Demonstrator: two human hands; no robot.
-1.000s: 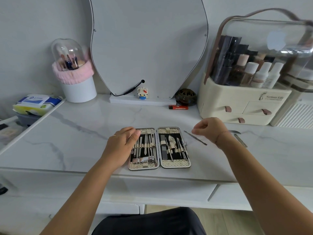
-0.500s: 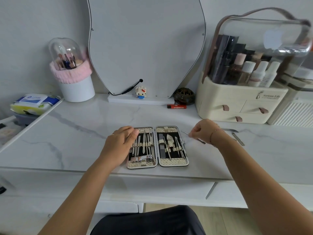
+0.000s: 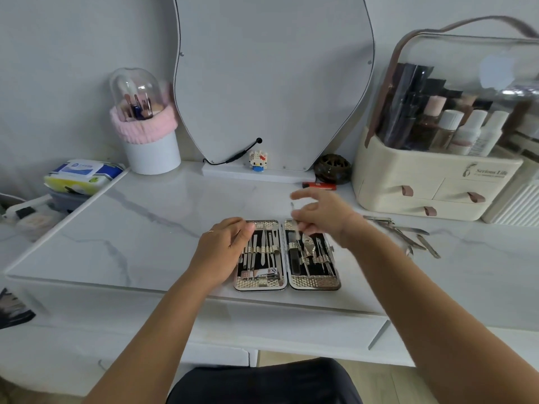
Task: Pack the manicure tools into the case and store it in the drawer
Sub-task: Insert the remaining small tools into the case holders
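**Hands.** My right hand (image 3: 319, 217) pinches a thin metal tool (image 3: 295, 230) between thumb and bent fingers, the index finger stretched out above. My left hand (image 3: 223, 247) rests with loosely bent fingers on the left edge of the open manicure case (image 3: 315, 282), holding nothing.

**Change.** A second ago this tool lay on the marble tabletop (image 3: 145, 234) just right of the case, under the right hand. Now it is off the marble, held roughly upright over the case's right half, at frame centre. The left hand has kept its place.

**Meaning.** I judge one more tool is about to be seated under a strap, but I cannot tell which slot is free.

**Outward.** Several loose tools (image 3: 408, 233) lie unpacked at right of centre, so packing is unfinished. The case stays open, and the drawer front (image 3: 291, 328) below the tabletop edge appears closed.
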